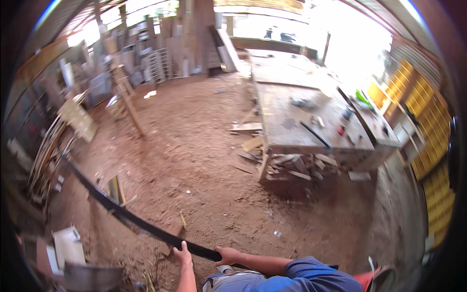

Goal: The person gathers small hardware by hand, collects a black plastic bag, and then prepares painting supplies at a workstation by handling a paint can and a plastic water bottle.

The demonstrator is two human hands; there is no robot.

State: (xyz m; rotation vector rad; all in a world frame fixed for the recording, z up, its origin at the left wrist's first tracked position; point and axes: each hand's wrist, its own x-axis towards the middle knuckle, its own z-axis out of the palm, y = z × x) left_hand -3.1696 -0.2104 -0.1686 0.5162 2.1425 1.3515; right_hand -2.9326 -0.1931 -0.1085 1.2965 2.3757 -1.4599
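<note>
A long, narrow black strip point(141, 223), its material too blurred to make out, runs from near my waist out to the far left, looking bent through the lens. My left hand point(183, 254) grips it from the near side, thumb up along its edge. Close to its near end, my right hand point(229, 255) is closed around the same strip, the forearm crossing in front of my body. Past my right hand a dark end of it shows by my clothes. Below the strip lies dirt floor point(194, 194) strewn with chips.
A big worktable point(282, 117) stands at the right, with a short black strip point(315, 135) on it and wood offcuts point(296, 165) beneath. Boards lean along the back left wall, near a slanted wooden post point(127, 104). Yellow panels point(423, 112) line the right side. A dark bin point(92, 277) sits lower left.
</note>
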